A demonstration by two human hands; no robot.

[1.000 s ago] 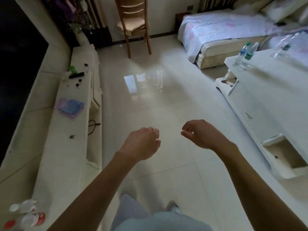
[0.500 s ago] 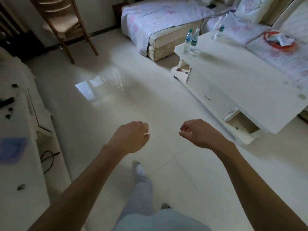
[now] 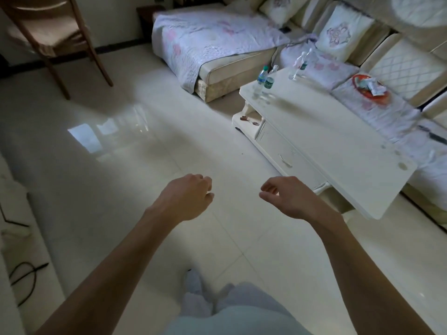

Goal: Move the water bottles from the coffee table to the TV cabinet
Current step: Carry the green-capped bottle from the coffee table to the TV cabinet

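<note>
Hands empty, both raised over pale floor tiles [image 3: 121,189] at mid-frame. Left hand [image 3: 187,197] loosely curled, fingers folded in toward palm, gripping nothing. Right hand [image 3: 287,199] half-curled, fingers [image 3: 267,188] bent and slightly parted from thumb, gripping nothing. Both well apart from table [image 3: 338,146].

Water bottles standing upright on far end of white table: pair at far-left corner, one with blue label [image 3: 260,79] and one with green label [image 3: 269,81], just beside each other, contact not determinable. Two further clear bottles [image 3: 300,64] at far edge nearest sofa, close together, outlines blurred against cushions. All four well apart from both hands.

Table low, white, drawer with handle [image 3: 285,162] on side facing floor; small dark items on lower ledge [image 3: 248,119], identity not determinable.

Sofa [image 3: 399,68] behind table, with embroidered cushions; red tray [image 3: 370,89] holding packets on seat. Quilted floral cover [image 3: 205,37] draped over chaise section at top centre. Wooden chair [image 3: 48,37] at top left. Black cable [image 3: 26,276] on floor at lower left, beside pale edge of cabinet [image 3: 9,238], only partly in frame.

Grey trouser legs [image 3: 229,310] and one sock-covered foot [image 3: 193,281] at bottom centre
</note>
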